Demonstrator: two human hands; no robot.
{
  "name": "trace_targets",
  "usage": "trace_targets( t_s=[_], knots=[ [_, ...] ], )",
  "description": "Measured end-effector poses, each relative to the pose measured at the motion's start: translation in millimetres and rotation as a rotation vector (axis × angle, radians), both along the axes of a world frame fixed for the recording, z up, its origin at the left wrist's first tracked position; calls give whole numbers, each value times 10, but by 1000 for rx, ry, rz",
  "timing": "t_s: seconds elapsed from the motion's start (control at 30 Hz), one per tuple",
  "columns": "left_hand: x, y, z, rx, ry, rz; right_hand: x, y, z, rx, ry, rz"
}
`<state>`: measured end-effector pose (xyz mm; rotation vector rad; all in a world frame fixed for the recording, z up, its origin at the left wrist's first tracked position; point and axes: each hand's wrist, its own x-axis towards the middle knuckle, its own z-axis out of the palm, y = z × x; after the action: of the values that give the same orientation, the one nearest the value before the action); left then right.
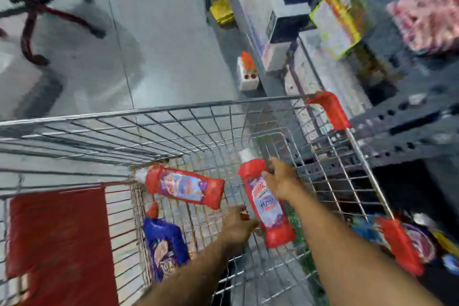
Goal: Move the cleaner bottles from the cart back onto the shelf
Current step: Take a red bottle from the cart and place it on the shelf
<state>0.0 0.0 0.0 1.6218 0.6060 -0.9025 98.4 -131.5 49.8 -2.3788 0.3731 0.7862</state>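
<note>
Nearest the camera, two bare forearms reach down into a wire cart [173, 117]. The left hand [236, 227] sits low by the bottom half of a red bottle [267, 202], its fingers curled toward the bottle's side; blur hides whether they are really touching it or only just beside it, so I cannot tell if that hand is gripping. The right hand [280, 181] is further in, wrist bent down, fingers wrapped over the bottle's shoulder just under its white cap, and it looks closed on the bottle.

My reading is that this is the pick-up step: one bottle is being taken hold of inside the cart and has not yet cleared the wire sides. That bottle lies roughly lengthwise, cap pointing away from the person. A second red bottle [185, 186] lies crosswise to the left of it, apart from both hands, and a blue bottle [165, 243] lies nearer, by the red flap of the child seat [59, 236].

The next move calls for lifting the held bottle up over the cart's right rim and swinging it toward the shelf [402, 129], which stands just beside the cart on the right. Its lower level already holds packs, so a free gap must be picked first. The whole view is smeared, so label details are unreadable.
</note>
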Motion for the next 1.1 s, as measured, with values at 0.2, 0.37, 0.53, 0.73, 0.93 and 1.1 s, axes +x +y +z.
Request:
trace_targets(
  t_s=[0.2,0.37,0.53,0.73,0.93,1.1],
  knots=[
    [-53,-201,-179,-48,113,56,122,27,-152,201,137,-133],
    [-135,-234,-190,-213,174,178,97,29,-147,293,254,-136],
    [-192,-243,73,-391,94,284,95,55,177,357,241,-90],
    [-67,-29,598,-311,-75,217,-96,12,848,488,37,-179],
    [-80,202,1542,-321,-301,66,-607,-34,1840,678,-321,-281],
    [-496,274,2580,-331,-510,-146,-1392,-190,2776,812,-615,-322]
  ],
)
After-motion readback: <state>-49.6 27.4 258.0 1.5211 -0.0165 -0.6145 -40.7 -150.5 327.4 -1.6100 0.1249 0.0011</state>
